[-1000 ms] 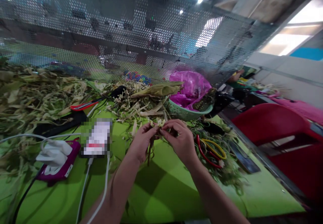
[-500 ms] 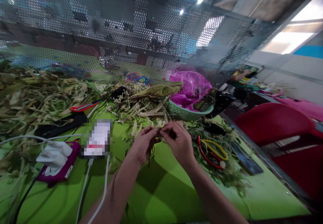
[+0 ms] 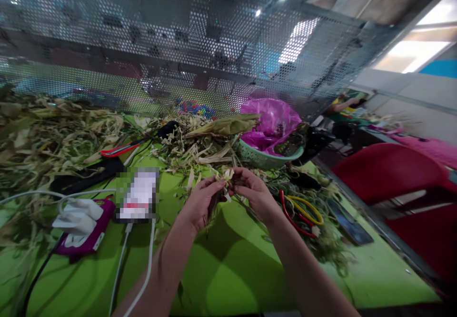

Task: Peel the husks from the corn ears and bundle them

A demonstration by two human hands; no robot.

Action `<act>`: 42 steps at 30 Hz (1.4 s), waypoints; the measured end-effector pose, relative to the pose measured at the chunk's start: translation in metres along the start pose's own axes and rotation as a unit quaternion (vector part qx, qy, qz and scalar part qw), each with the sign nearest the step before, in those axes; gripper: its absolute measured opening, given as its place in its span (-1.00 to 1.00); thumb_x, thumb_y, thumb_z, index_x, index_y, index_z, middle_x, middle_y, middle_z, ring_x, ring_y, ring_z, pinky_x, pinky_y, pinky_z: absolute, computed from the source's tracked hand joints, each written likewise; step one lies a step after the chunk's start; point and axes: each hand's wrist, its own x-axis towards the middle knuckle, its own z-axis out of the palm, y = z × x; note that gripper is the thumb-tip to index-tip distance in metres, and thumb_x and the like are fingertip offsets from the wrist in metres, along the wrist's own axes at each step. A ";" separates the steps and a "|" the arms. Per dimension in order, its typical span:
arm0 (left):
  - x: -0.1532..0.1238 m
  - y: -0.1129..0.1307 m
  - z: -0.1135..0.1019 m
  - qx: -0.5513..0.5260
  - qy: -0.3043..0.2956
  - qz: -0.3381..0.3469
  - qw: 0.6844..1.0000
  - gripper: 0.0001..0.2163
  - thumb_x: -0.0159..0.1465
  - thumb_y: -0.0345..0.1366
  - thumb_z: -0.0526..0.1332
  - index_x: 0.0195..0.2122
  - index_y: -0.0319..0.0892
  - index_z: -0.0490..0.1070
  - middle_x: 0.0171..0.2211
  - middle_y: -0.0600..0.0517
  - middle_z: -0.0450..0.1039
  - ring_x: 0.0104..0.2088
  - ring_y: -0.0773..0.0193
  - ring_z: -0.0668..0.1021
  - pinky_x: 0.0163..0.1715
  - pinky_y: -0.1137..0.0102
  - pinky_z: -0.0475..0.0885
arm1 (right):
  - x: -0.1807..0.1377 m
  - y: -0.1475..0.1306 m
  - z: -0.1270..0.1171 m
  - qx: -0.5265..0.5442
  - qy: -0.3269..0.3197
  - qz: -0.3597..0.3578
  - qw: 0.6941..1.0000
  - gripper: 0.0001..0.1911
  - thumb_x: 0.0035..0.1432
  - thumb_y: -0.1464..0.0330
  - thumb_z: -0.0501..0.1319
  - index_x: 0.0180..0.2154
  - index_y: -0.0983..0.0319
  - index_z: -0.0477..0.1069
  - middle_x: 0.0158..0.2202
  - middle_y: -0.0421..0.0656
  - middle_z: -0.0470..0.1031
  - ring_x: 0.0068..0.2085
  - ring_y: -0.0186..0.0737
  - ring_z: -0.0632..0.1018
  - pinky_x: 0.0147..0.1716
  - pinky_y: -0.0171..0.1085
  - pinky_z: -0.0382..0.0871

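My left hand (image 3: 200, 203) and my right hand (image 3: 255, 193) meet over the green table (image 3: 228, 269). Both pinch a small bundle of pale husk strips (image 3: 225, 178) between the fingertips. Darker strands of the bundle hang down under my left palm. A heap of dried husks (image 3: 200, 148) lies just behind my hands. Red and yellow scissors (image 3: 300, 210) rest on the table to the right of my right hand.
A phone (image 3: 138, 195) on a white cable lies left of my hands, beside a purple power bank (image 3: 85, 233) with a white plug. A green basket with a pink bag (image 3: 269, 138) stands behind. Husk litter (image 3: 53, 136) covers the left. A perforated metal screen (image 3: 178, 45) backs the table. Red chair (image 3: 389, 174) at right.
My hands have stayed together on the bundle. The right hand has turned and shifted a little lower, and pale strip ends now stick up between the fingertips.
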 end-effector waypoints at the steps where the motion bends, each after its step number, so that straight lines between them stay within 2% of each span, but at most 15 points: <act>1: -0.001 0.001 0.000 0.005 -0.001 -0.004 1.000 -0.77 -0.02 -0.29 0.44 -0.36 -0.25 0.51 -0.48 0.05 0.53 -0.52 0.42 0.52 -0.50 0.54 0.39 | 0.000 -0.001 -0.001 -0.013 0.001 -0.005 1.000 -0.68 -0.08 0.41 0.31 -0.19 0.18 0.43 -0.30 -0.19 0.50 -0.37 -0.30 0.50 -0.29 -0.26 0.41; 5: -0.005 0.006 0.003 0.006 0.003 -0.024 1.000 -0.78 -0.03 -0.30 0.44 -0.39 -0.24 0.48 -0.50 0.08 0.50 -0.55 0.43 0.52 -0.56 0.57 0.36 | 0.004 -0.006 -0.009 -0.139 0.035 -0.064 0.988 -0.86 -0.07 0.35 0.34 -0.37 0.22 0.50 -0.41 -0.20 0.50 -0.36 -0.26 0.48 -0.28 -0.25 0.36; 8: -0.008 0.007 0.005 0.012 -0.016 -0.040 0.999 -0.77 -0.01 -0.31 0.43 -0.36 -0.25 0.47 -0.45 0.05 0.51 -0.53 0.41 0.54 -0.55 0.56 0.38 | 0.009 -0.006 -0.016 -0.207 0.089 -0.102 0.969 -0.88 -0.04 0.31 0.33 -0.42 0.23 0.51 -0.45 -0.20 0.48 -0.39 -0.26 0.44 -0.35 -0.27 0.31; 12: -0.010 0.006 0.005 0.008 -0.031 -0.048 0.998 -0.76 0.02 -0.33 0.42 -0.32 -0.25 0.44 -0.41 0.03 0.51 -0.52 0.40 0.54 -0.53 0.54 0.40 | 0.016 -0.004 -0.027 -0.201 0.153 -0.118 0.960 -0.83 -0.03 0.26 0.32 -0.39 0.24 0.51 -0.47 -0.19 0.47 -0.42 -0.27 0.41 -0.40 -0.29 0.27; 18: -0.009 0.004 0.002 0.019 -0.047 -0.050 0.997 -0.76 0.05 -0.31 0.42 -0.30 -0.23 0.44 -0.41 0.06 0.48 -0.52 0.42 0.53 -0.55 0.55 0.37 | 0.017 -0.007 -0.038 -0.174 0.202 -0.130 0.955 -0.82 -0.02 0.27 0.33 -0.38 0.25 0.50 -0.47 -0.21 0.44 -0.43 -0.30 0.39 -0.40 -0.31 0.26; 24: -0.006 0.004 0.001 0.037 -0.016 -0.044 0.998 -0.76 0.03 -0.31 0.42 -0.32 -0.24 0.45 -0.46 0.09 0.46 -0.55 0.44 0.50 -0.56 0.55 0.35 | 0.016 -0.002 -0.053 -0.175 0.248 -0.166 0.938 -0.84 -0.01 0.31 0.31 -0.35 0.24 0.51 -0.41 -0.18 0.47 -0.39 -0.28 0.42 -0.37 -0.30 0.29; 26: -0.005 0.005 0.001 0.045 -0.002 -0.042 0.998 -0.75 0.01 -0.30 0.43 -0.33 -0.25 0.45 -0.48 0.11 0.44 -0.55 0.45 0.50 -0.56 0.56 0.35 | 0.012 -0.006 -0.053 -0.227 0.229 -0.153 0.934 -0.82 -0.02 0.35 0.29 -0.30 0.24 0.52 -0.32 -0.15 0.50 -0.42 -0.31 0.41 -0.38 -0.30 0.30; 28: -0.003 0.004 -0.001 0.054 0.004 -0.037 0.998 -0.74 0.00 -0.30 0.44 -0.34 -0.25 0.44 -0.49 0.12 0.43 -0.55 0.45 0.50 -0.55 0.56 0.35 | 0.004 -0.014 -0.049 -0.262 0.184 -0.120 0.940 -0.67 -0.03 0.40 0.26 -0.15 0.21 0.52 -0.13 -0.11 0.51 -0.50 -0.39 0.36 -0.45 -0.32 0.30; 30: -0.001 0.004 -0.003 0.067 0.004 -0.030 0.997 -0.75 0.01 -0.28 0.43 -0.34 -0.25 0.44 -0.50 0.12 0.42 -0.55 0.46 0.50 -0.55 0.57 0.35 | -0.004 -0.022 -0.039 -0.219 0.127 -0.078 0.964 -0.51 -0.04 0.43 0.22 0.00 0.15 0.44 0.05 -0.09 0.44 -0.57 -0.47 0.31 -0.55 -0.35 0.28; 32: 0.001 0.003 -0.005 0.082 0.000 -0.026 0.996 -0.77 0.03 -0.27 0.42 -0.35 -0.24 0.44 -0.51 0.10 0.43 -0.55 0.46 0.48 -0.56 0.58 0.33 | -0.010 -0.026 -0.026 -0.125 0.051 -0.035 0.990 -0.46 -0.04 0.46 0.18 0.05 0.12 0.38 0.11 -0.09 0.39 -0.60 -0.51 0.32 -0.60 -0.36 0.28; 35: 0.002 0.002 -0.006 0.081 -0.011 -0.028 0.996 -0.78 0.05 -0.29 0.40 -0.31 -0.24 0.46 -0.50 0.07 0.46 -0.56 0.47 0.47 -0.56 0.58 0.33 | -0.011 -0.022 -0.009 -0.031 -0.043 0.022 0.998 -0.47 -0.08 0.51 0.17 0.00 0.14 0.39 -0.04 -0.12 0.49 -0.54 -0.44 0.46 -0.52 -0.34 0.37; 37: 0.002 0.001 -0.006 0.068 -0.020 -0.033 0.997 -0.75 0.05 -0.30 0.41 -0.27 -0.25 0.47 -0.47 0.06 0.48 -0.55 0.45 0.48 -0.54 0.57 0.37 | -0.008 -0.016 -0.004 -0.006 -0.073 0.035 0.997 -0.54 -0.07 0.50 0.21 -0.06 0.17 0.42 -0.19 -0.15 0.54 -0.44 -0.33 0.54 -0.42 -0.30 0.41; 40: 0.002 0.001 -0.006 0.067 -0.017 -0.045 0.997 -0.73 0.04 -0.29 0.41 -0.25 -0.25 0.47 -0.49 0.05 0.48 -0.57 0.44 0.48 -0.54 0.55 0.39 | -0.003 -0.009 -0.008 -0.039 -0.075 0.013 0.996 -0.74 -0.02 0.39 0.28 -0.20 0.23 0.46 -0.33 -0.16 0.54 -0.34 -0.24 0.54 -0.29 -0.23 0.43; 42: 0.002 0.001 -0.006 0.073 -0.008 -0.046 0.996 -0.73 0.02 -0.27 0.42 -0.27 -0.23 0.47 -0.51 0.07 0.47 -0.58 0.44 0.48 -0.57 0.55 0.38 | -0.001 -0.007 -0.014 -0.107 -0.045 -0.013 0.993 -0.84 -0.01 0.33 0.30 -0.32 0.25 0.48 -0.40 -0.18 0.53 -0.35 -0.23 0.52 -0.28 -0.23 0.40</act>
